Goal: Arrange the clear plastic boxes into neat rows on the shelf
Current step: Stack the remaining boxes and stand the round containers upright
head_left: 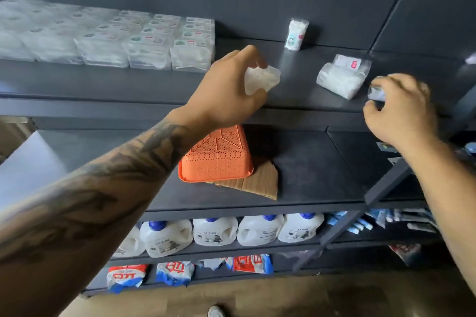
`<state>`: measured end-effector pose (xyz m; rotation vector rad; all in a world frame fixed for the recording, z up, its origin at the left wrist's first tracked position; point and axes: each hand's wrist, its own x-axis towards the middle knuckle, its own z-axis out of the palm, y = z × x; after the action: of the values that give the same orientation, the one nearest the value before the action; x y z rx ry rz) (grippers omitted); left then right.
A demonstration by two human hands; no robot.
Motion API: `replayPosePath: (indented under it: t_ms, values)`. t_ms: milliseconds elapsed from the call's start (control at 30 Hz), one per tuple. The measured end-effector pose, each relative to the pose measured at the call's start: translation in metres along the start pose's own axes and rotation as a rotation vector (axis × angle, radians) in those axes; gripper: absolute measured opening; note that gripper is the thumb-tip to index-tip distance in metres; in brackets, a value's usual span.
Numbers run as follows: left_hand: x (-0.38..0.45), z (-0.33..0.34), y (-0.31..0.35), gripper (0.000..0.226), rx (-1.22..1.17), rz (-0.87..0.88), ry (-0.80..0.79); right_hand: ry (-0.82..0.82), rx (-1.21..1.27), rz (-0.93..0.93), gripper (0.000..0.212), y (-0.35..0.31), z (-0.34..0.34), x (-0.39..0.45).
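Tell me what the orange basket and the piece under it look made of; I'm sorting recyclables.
Orange basket: looks like moulded plastic, matt with a slight sheen, pierced with small regular holes. Piece beneath: likely corrugated cardboard, dull brown, faint ribbing, ragged torn edge.

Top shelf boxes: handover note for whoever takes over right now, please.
Left hand grips a clear box above the top shelf.
Right hand grips a small clear item, too blurred to name.
Done: neat rows of boxes at the shelf's left.
Left: the held box, the lying pack and the upright pack at the back.
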<state>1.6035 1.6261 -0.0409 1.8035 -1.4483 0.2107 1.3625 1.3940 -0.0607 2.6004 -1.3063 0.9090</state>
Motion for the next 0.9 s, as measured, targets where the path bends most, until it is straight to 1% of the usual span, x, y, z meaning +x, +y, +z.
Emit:
replayPosePath:
  t_ms: [133,300,400,567,900]
  values:
    - [0.021,0.031,0.014,0.042,-0.042,0.036,-0.030,0.045,-0.018,-0.016,0.044,0.006,0.005,0.008]
    - [0.047,0.063,0.034,0.039,-0.082,0.075,-0.069,0.049,-0.033,0.005,0.046,0.010,0.008,0.014]
    - [0.060,0.076,0.042,0.038,-0.096,0.111,-0.088,0.066,-0.017,-0.011,0.043,0.013,0.010,0.017]
    - [0.073,0.091,0.048,0.039,-0.113,0.154,-0.102,0.123,-0.019,-0.040,0.035,0.016,0.014,0.022]
    - [0.087,0.103,0.046,0.037,-0.112,0.173,-0.109,0.174,0.071,-0.072,0.034,0.019,0.027,0.034]
